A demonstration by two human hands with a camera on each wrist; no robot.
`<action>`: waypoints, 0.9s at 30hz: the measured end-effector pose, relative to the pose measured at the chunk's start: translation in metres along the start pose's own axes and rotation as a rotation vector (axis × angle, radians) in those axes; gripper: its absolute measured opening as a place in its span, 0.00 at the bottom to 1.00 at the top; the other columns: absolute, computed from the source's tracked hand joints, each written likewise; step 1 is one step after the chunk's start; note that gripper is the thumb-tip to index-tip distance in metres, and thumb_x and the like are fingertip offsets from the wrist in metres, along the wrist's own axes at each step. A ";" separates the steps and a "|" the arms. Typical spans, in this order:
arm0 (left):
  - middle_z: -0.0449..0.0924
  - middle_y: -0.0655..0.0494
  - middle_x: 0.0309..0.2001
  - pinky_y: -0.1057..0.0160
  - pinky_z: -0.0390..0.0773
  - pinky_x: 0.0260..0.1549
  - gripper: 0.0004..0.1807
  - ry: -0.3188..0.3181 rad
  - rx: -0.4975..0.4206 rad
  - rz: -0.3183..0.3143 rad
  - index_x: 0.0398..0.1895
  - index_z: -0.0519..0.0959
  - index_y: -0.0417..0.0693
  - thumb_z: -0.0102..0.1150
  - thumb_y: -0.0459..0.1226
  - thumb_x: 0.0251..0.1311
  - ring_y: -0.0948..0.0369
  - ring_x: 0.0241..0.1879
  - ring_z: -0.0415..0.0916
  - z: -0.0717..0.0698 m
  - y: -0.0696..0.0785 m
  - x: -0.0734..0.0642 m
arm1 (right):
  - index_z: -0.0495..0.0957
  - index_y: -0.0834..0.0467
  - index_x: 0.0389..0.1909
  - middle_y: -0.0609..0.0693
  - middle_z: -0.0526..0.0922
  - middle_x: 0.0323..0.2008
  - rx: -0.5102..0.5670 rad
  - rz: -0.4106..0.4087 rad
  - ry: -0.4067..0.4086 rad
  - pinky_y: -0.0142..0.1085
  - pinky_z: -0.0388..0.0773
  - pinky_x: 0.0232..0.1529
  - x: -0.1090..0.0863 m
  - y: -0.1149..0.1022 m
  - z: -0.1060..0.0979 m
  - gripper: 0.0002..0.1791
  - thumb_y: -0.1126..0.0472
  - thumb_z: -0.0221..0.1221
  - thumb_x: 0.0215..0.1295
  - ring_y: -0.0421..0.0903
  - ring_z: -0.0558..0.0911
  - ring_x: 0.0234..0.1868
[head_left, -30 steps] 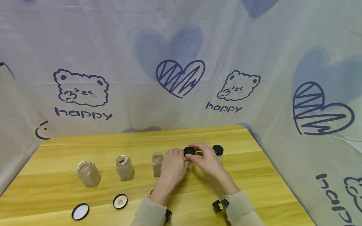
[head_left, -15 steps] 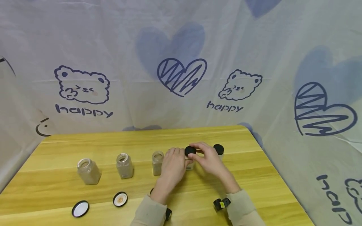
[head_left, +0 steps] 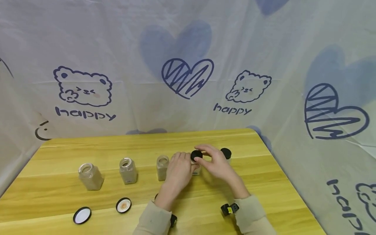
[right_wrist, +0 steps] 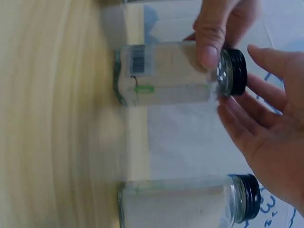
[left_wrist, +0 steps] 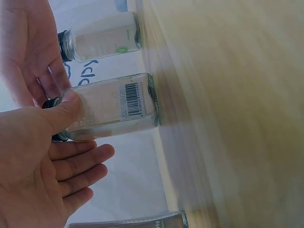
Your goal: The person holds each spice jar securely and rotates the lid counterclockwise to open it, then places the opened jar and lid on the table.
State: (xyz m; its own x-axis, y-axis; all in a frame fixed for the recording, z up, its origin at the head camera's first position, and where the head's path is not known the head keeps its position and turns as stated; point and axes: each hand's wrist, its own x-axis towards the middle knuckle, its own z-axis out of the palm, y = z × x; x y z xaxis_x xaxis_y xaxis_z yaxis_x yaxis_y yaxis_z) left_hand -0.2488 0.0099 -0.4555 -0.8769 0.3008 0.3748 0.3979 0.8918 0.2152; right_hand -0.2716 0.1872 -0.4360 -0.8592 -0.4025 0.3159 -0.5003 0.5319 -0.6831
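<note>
Pale cloth (head_left: 132, 49) printed with hearts and bears hangs behind the wood-grain bench (head_left: 264, 182). The left hand (head_left: 180, 169) pinches a clear, flat-sided glass jar (right_wrist: 166, 73), while the right hand (head_left: 218, 164) curls its fingers about the black lid (head_left: 196, 155). Upright on the bench, the jar carries a barcode label (right_wrist: 137, 60) and green mark (right_wrist: 145, 89) near its base. One capped jar (head_left: 226, 153) stands to the right; three open jars (head_left: 128, 173) and two upturned lids (head_left: 123, 205) are to the left.
</note>
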 end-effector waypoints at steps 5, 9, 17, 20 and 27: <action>0.84 0.47 0.43 0.51 0.79 0.60 0.26 0.010 -0.009 -0.007 0.48 0.81 0.38 0.66 0.54 0.68 0.49 0.49 0.80 -0.001 0.000 0.001 | 0.83 0.60 0.57 0.53 0.82 0.57 -0.038 -0.010 0.084 0.48 0.83 0.58 0.002 -0.004 0.007 0.19 0.58 0.70 0.68 0.52 0.82 0.58; 0.84 0.47 0.43 0.52 0.79 0.59 0.26 0.002 -0.008 -0.011 0.48 0.82 0.38 0.66 0.54 0.67 0.49 0.48 0.80 -0.001 0.000 0.001 | 0.86 0.60 0.53 0.52 0.82 0.55 -0.096 -0.017 0.104 0.49 0.83 0.58 0.001 -0.005 0.010 0.17 0.59 0.71 0.67 0.52 0.82 0.57; 0.85 0.47 0.44 0.52 0.79 0.60 0.27 -0.014 -0.005 -0.016 0.49 0.82 0.39 0.66 0.55 0.66 0.50 0.49 0.80 0.000 0.000 0.000 | 0.86 0.62 0.54 0.54 0.83 0.56 -0.130 -0.069 0.080 0.49 0.82 0.59 0.001 -0.003 0.009 0.16 0.61 0.69 0.69 0.54 0.83 0.57; 0.85 0.47 0.45 0.51 0.79 0.61 0.27 -0.020 -0.008 -0.020 0.50 0.82 0.39 0.66 0.54 0.67 0.49 0.50 0.80 0.000 0.000 0.000 | 0.85 0.62 0.55 0.55 0.82 0.58 -0.120 -0.088 0.050 0.50 0.81 0.61 0.000 -0.003 0.007 0.15 0.63 0.67 0.70 0.54 0.82 0.60; 0.85 0.47 0.43 0.51 0.80 0.59 0.26 0.009 0.003 0.000 0.49 0.82 0.38 0.67 0.53 0.66 0.49 0.49 0.81 0.001 -0.001 -0.001 | 0.82 0.63 0.61 0.55 0.80 0.63 -0.054 -0.128 0.007 0.52 0.77 0.67 -0.001 0.000 0.003 0.18 0.69 0.64 0.71 0.56 0.78 0.66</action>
State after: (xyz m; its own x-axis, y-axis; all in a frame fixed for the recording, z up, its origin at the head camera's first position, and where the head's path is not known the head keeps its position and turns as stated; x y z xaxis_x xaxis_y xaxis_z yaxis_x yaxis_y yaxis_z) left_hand -0.2485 0.0091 -0.4568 -0.8744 0.2983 0.3827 0.3973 0.8929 0.2119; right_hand -0.2702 0.1852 -0.4386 -0.7888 -0.4643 0.4028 -0.6106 0.5162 -0.6006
